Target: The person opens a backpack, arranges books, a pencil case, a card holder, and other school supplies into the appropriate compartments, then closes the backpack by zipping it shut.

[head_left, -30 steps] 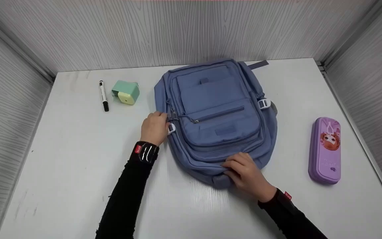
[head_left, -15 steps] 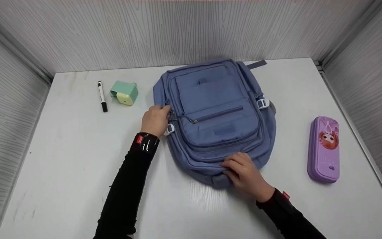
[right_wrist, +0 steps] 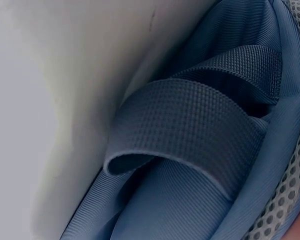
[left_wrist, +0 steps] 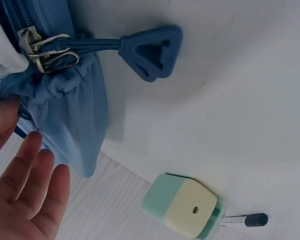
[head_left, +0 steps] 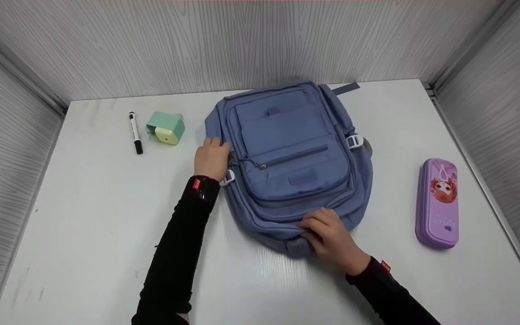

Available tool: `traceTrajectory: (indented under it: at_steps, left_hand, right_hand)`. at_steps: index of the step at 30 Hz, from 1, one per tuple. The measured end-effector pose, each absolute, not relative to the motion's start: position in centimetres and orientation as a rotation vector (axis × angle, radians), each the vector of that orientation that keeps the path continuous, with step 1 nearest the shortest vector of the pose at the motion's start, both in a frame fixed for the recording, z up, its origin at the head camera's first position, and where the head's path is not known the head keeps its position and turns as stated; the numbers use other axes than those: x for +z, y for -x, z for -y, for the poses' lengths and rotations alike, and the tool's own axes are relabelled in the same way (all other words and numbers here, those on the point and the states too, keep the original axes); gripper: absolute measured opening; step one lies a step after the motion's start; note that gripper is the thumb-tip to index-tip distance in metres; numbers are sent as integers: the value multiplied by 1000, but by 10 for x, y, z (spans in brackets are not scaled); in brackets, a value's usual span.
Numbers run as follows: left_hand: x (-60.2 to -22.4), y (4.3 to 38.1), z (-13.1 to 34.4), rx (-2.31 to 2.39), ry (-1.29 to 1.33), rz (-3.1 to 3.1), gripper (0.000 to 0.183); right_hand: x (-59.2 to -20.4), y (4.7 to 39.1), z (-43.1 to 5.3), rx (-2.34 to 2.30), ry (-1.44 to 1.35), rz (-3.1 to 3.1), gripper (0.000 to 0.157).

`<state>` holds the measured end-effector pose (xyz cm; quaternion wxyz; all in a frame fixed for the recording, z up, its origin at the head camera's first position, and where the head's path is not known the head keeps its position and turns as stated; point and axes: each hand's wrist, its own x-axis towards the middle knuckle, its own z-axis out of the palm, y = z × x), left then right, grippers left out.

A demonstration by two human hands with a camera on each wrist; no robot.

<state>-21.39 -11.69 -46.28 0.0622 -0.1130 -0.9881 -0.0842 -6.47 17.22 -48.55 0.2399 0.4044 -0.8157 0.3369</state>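
Since a second ago the left hand (head_left: 212,159) has slid a little up the backpack's left side, toward its top end, while the right hand (head_left: 332,239) has stayed at the bottom edge. The blue backpack (head_left: 287,126) lies on the white surface (head_left: 84,225), pocket side up. The left hand touches it just above the left white buckle (head_left: 228,178), fingers loosely bent; whether thumb and finger pinch anything there I cannot tell. The right hand's grip is closed on the backpack's bottom edge, thumb below. A triangular zip tag (left_wrist: 157,52) juts from the backpack's side. Left of the backpack are a green-and-yellow box (head_left: 166,127) and a marker (head_left: 136,133); well right of it, a purple case (head_left: 437,203).
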Motion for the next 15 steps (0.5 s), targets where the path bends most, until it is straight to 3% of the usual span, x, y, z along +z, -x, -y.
traceTrajectory:
  at_steps: [5,9,15]
  left_hand:
    - [-464,204,123,-248,394,2942,17]
    - [-467,195,125,-270,411,2931,23]
    - [-458,181,125,-347,391,3040,20]
  right_hand:
    - [-486,64,-171,910,-1089,2248,25]
    - [-488,64,-170,913,-1050,2272,23]
    - [-491,64,-170,950,-1001,2289,10]
